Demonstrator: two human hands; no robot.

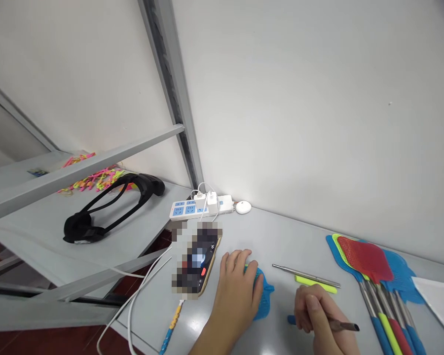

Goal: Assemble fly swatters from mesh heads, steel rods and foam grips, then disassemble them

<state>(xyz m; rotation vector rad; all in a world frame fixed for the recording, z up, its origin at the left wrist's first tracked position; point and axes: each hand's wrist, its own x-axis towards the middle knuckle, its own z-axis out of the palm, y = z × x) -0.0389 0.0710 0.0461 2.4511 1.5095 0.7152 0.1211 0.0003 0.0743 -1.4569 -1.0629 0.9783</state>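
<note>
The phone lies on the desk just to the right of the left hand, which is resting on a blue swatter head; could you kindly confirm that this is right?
Not quite: the head view shows the phone on the desk just to the left of the left hand, which is resting on a blue swatter head.

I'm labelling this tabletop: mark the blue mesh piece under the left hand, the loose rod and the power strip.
Blue mesh piece point(264, 301): head view, exposed right side.
Loose rod point(304, 274): head view, middle of shaft.
Power strip point(190, 209): head view, socket face.
</note>
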